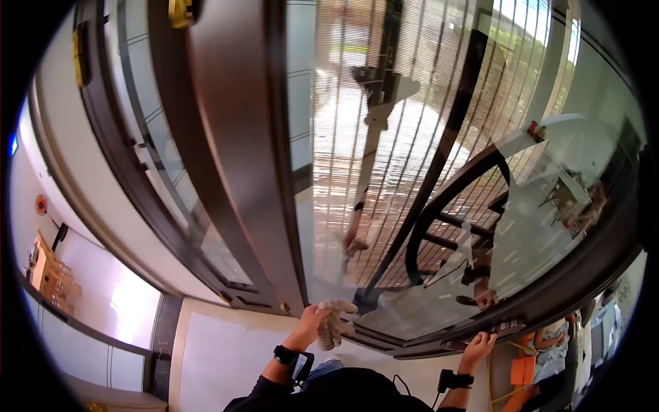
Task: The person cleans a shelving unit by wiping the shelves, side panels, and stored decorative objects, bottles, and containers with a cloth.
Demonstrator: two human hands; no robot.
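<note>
In my left hand (312, 325) is a bunched beige-grey cloth (333, 329), with the fingers closed around one side of it. The cloth is up against the lower part of a large glass door pane (384, 302), near the dark brown frame; whether it presses on the glass I cannot tell. To the right, my right hand (478, 347) has its fingers curled over a dark door handle (509, 327) on the door's frame (419, 349). Part of that handle is hidden behind the fingers. Both wrists wear dark straps with small devices.
A second brown door frame (226, 144) stands at left. Wooden furniture (51, 275) shows in the far-left room. At lower right, a person (552, 350) sits near an orange object (523, 369). Reflections of the room and my arms overlie the outdoor view.
</note>
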